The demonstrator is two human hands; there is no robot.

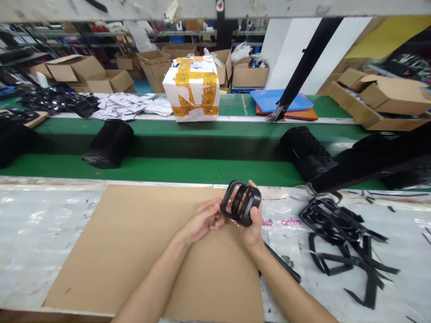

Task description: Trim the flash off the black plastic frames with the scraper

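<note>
A black plastic frame-like part (247, 204) with open slots is held up over the right edge of a brown cardboard sheet (141, 251). My right hand (253, 224) grips its right side, thumb in front and fingers behind. Beside its left edge is my left hand (205, 220), its fingers curled together near the part's rim; whether they pinch anything is too small to tell. Under my right forearm lies a dark rod-like piece (284, 264), partly hidden. Black strips (346, 242) are heaped on the table to the right.
Black perforated cylinders (109, 143) rest on the green conveyor (202, 168) beyond the table. Behind stand a taped white box (193, 92), blue trays (283, 99), a pile of white papers (123, 105) and open cartons (251, 76). A dark slanted post (305, 67) rises at right. People stand far back.
</note>
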